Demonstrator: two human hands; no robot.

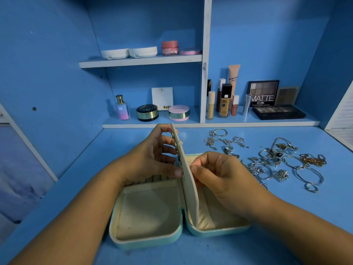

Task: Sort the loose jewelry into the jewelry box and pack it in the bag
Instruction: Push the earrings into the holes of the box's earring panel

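A teal jewelry box (145,240) lies open on the blue desk, its cream lining showing. Its middle flap (188,180) stands upright, with small earrings hooked along its left face. My left hand (152,159) holds the flap from the left, thumb pressed near its edge. My right hand (219,175) pinches something small against the flap's right side; what it pinches is hidden. A pile of loose jewelry (271,161), silver and gold rings, chains and bangles, lies on the desk to the right. No bag is in view.
Low shelves behind the desk hold cosmetics: a perfume bottle (122,109), compacts (178,112), foundation bottles (225,101) and eyeshadow palettes (277,111). White cases and a pink jar (170,47) sit on the upper shelf. A blue wall panel closes the left side.
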